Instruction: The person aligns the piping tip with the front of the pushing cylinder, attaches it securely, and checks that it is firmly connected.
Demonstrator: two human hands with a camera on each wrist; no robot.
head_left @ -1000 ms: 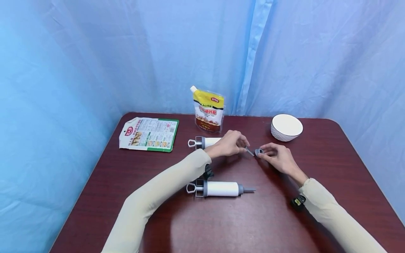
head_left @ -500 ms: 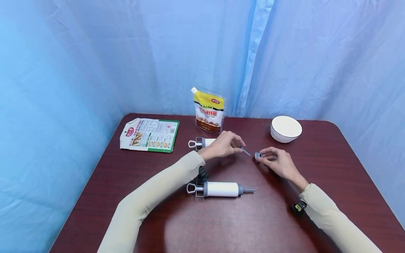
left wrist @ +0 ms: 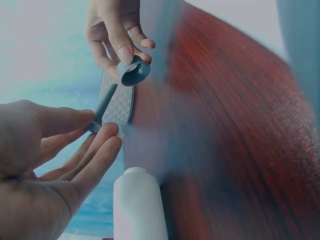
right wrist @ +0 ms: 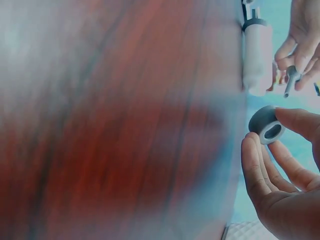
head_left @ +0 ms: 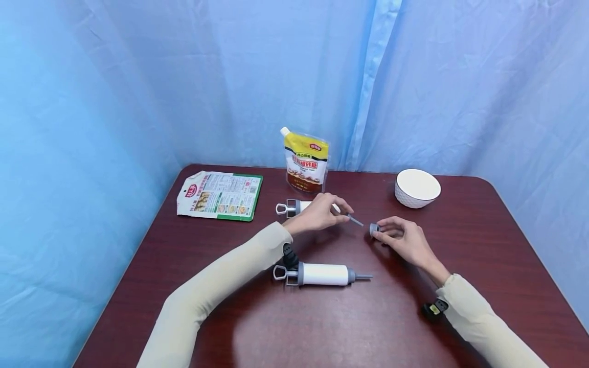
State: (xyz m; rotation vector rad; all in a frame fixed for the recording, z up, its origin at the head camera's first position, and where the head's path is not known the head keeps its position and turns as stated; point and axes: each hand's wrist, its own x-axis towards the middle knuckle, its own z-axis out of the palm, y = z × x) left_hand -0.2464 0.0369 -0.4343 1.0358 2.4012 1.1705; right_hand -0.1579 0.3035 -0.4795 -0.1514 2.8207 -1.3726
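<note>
My left hand [head_left: 317, 213] pinches a slim grey nozzle [left wrist: 105, 106] between thumb and fingers, its thin end pointing toward the other hand. My right hand [head_left: 408, 239] holds a round grey screw cap [right wrist: 261, 120] with a hole through it, between thumb and fingertips. A small gap separates nozzle and cap. Behind the left hand lies a piston syringe with a white barrel [left wrist: 140, 210], its front end bare; the head view hides part of it. Nearer on the table, a second syringe [head_left: 324, 274] lies with its grey cap and nozzle fitted.
A yellow, white and brown spouted pouch [head_left: 306, 163] stands at the back of the dark red table [head_left: 349, 327]. A flat green and white packet [head_left: 221, 196] lies at the left. At the back right is a white bowl [head_left: 417, 189]. Blue curtains [head_left: 276, 76] surround the table.
My left hand has drawn a little to the left with the nozzle, widening the gap to the cap. In my right fingers the cap has turned slightly.
</note>
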